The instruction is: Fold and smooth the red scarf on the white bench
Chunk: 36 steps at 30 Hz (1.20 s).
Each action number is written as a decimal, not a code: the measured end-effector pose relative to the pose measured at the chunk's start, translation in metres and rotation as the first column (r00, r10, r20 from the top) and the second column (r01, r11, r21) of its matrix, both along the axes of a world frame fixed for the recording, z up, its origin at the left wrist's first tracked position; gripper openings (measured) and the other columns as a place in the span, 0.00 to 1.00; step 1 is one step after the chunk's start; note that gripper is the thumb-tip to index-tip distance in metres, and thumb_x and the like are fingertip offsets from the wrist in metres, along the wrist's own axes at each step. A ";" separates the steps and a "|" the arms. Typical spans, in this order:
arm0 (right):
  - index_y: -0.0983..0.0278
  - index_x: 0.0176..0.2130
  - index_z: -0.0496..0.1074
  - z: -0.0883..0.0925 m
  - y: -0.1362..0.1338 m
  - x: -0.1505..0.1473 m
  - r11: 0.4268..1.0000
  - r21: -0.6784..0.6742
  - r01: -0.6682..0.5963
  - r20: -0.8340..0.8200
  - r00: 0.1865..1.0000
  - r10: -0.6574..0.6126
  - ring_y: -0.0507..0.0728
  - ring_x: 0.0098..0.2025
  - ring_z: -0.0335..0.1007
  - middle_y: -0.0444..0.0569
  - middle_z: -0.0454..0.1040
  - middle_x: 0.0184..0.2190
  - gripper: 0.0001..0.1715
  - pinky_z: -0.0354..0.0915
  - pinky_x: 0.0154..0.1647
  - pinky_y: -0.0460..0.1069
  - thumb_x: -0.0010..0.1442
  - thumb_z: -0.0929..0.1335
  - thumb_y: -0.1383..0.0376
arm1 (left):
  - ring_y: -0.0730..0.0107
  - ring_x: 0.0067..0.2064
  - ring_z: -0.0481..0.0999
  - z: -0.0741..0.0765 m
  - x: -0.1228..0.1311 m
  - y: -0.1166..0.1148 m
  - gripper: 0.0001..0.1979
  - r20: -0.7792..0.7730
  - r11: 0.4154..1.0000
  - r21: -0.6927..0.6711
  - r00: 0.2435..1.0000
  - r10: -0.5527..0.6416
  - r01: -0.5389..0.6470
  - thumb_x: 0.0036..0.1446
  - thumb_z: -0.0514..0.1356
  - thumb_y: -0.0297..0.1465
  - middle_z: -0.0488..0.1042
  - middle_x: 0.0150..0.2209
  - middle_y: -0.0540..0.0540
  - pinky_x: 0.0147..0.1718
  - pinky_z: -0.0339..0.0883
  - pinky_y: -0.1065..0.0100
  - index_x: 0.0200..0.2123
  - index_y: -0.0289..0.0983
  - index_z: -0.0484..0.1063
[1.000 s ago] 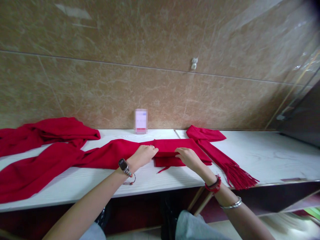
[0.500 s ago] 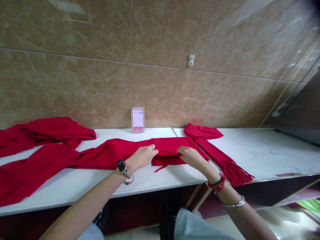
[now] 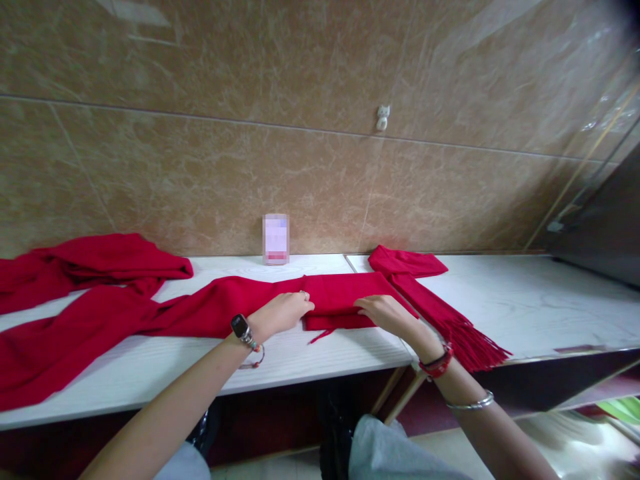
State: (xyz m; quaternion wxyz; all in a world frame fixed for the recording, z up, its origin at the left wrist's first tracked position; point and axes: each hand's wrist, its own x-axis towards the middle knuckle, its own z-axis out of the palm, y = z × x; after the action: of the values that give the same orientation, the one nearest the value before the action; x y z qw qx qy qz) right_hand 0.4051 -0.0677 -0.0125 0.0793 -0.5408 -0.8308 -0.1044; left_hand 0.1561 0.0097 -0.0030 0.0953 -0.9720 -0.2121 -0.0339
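Red scarf [image 3: 343,289] lies part-folded on the worktop [image 3: 320,363], left hand [image 3: 286,310] and right hand [image 3: 384,313] each pinching its folded front edge; an uneven pull could skew those layers, and the loose, rumpled stretch [image 3: 200,308] running leftward could drag the fold open if it catches.

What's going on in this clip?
A person's bare left hand and right hand are at the near side of a flat, folded section of red fabric on a white wood-grain tabletop. Both sets of fingertips are at the fabric; how firmly they grip is hard to tell. To the left, a long red stretch of cloth lies loose and rumpled. To the right lies a narrow red fabric strip with a fringed end.
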 end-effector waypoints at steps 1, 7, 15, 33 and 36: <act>0.66 0.35 0.70 0.000 0.001 0.002 1.000 0.005 0.009 0.015 1.000 -0.009 0.55 0.34 0.69 0.51 0.74 0.32 0.10 0.61 0.33 0.46 0.57 0.61 0.73 | 0.66 0.37 0.71 0.000 0.000 0.000 0.12 0.006 1.000 -0.002 1.000 0.002 -0.002 0.54 0.50 0.19 0.69 0.37 0.44 0.34 0.63 0.69 0.37 0.36 0.68; 0.66 0.35 0.70 -0.003 0.004 0.016 0.998 -0.059 0.001 0.048 0.999 0.001 0.56 0.38 0.67 0.52 0.71 0.34 0.13 0.61 0.37 0.47 0.53 0.60 0.76 | 0.67 0.39 0.69 -0.005 0.003 -0.003 0.11 0.015 0.999 0.043 1.000 -0.004 0.003 0.51 0.51 0.19 0.66 0.41 0.44 0.35 0.63 0.69 0.37 0.36 0.66; 0.63 0.37 0.69 -0.016 0.010 0.023 0.992 -0.110 -0.059 -0.143 0.989 0.043 0.54 0.37 0.66 0.49 0.69 0.35 0.15 0.61 0.39 0.48 0.50 0.61 0.76 | 0.67 0.41 0.67 -0.005 0.006 0.000 0.12 0.056 0.985 0.156 0.995 -0.085 0.075 0.54 0.50 0.17 0.68 0.37 0.46 0.37 0.62 0.69 0.38 0.36 0.65; 0.56 0.51 0.66 -0.031 0.012 0.030 0.984 -0.044 -0.173 -0.205 0.966 0.160 0.54 0.46 0.64 0.50 0.65 0.46 0.31 0.64 0.48 0.52 0.52 0.57 0.78 | 0.67 0.45 0.67 0.003 -0.015 0.009 0.33 -0.116 0.993 -0.110 0.993 0.018 -0.031 0.47 0.48 0.13 0.64 0.48 0.45 0.38 0.60 0.71 0.54 0.45 0.60; 0.57 0.52 0.65 -0.029 0.013 0.028 0.972 -0.068 -0.227 -0.255 0.945 0.203 0.56 0.56 0.57 0.49 0.61 0.55 0.33 0.58 0.55 0.54 0.50 0.56 0.79 | 0.69 0.42 0.67 0.013 -0.014 0.000 0.32 -0.093 0.986 -0.163 0.995 -0.041 0.025 0.48 0.48 0.14 0.65 0.44 0.47 0.38 0.59 0.73 0.53 0.46 0.62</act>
State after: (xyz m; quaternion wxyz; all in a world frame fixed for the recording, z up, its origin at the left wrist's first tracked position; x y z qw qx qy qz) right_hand 0.4334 -0.0551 -0.0416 0.1667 -0.4590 -0.8726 0.0128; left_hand 0.1420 0.0100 0.0105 0.0255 -0.9804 -0.1932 0.0286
